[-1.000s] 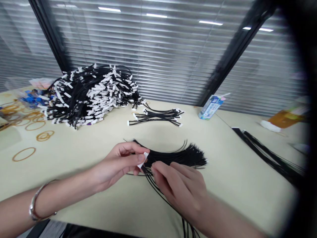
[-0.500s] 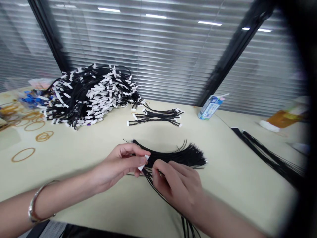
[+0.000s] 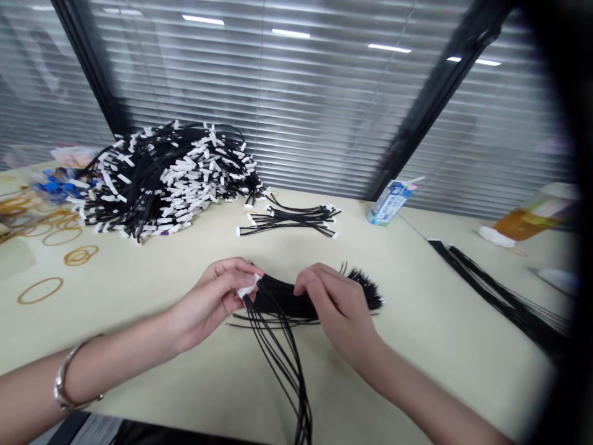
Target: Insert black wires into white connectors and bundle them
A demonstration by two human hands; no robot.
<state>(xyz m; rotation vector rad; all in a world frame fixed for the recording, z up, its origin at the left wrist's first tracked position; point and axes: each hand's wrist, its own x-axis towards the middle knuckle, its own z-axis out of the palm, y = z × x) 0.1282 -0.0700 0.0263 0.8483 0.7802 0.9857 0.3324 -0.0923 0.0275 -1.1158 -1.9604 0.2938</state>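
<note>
My left hand (image 3: 217, 298) pinches a small white connector (image 3: 248, 288) from which several black wires (image 3: 282, 358) trail down toward the table's near edge. My right hand (image 3: 336, 306) rests closed over a loose bundle of bare black wires (image 3: 365, 290) lying on the beige table (image 3: 162, 364); its fingertips touch the bundle's middle. What those fingers pinch, if anything, is hidden.
A big heap of finished black cables with white connectors (image 3: 167, 176) lies at the back left. A small finished bunch (image 3: 291, 219) sits behind my hands. Rubber bands (image 3: 55, 247) lie at the left, a drink carton (image 3: 389, 201) at the back, more black wires (image 3: 500, 296) at the right.
My right hand has moved up from the trailing wires onto the loose bundle. My left hand has shifted slightly left with the connector, and the attached wires now hang freely.
</note>
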